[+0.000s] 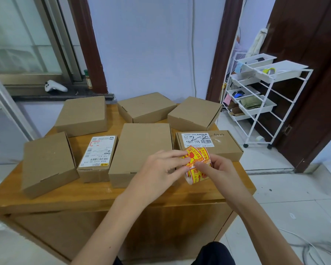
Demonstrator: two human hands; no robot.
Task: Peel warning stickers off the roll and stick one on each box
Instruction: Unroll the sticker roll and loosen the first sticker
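Seven cardboard boxes [141, 148] lay closed on the wooden table [96, 196], three at the back and four in front, none bearing a warning sticker. Both hands met above the table's front right part: left hand [157, 169] and right hand [218, 169] had fingers closed on the sticker roll [196, 165], red-and-yellow labels facing up

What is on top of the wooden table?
Seven cardboard boxes lie on the wooden table; two carry printed labels. No warning sticker shows on any box. Both hands hold the sticker roll above it, hiding part of the tabletop.
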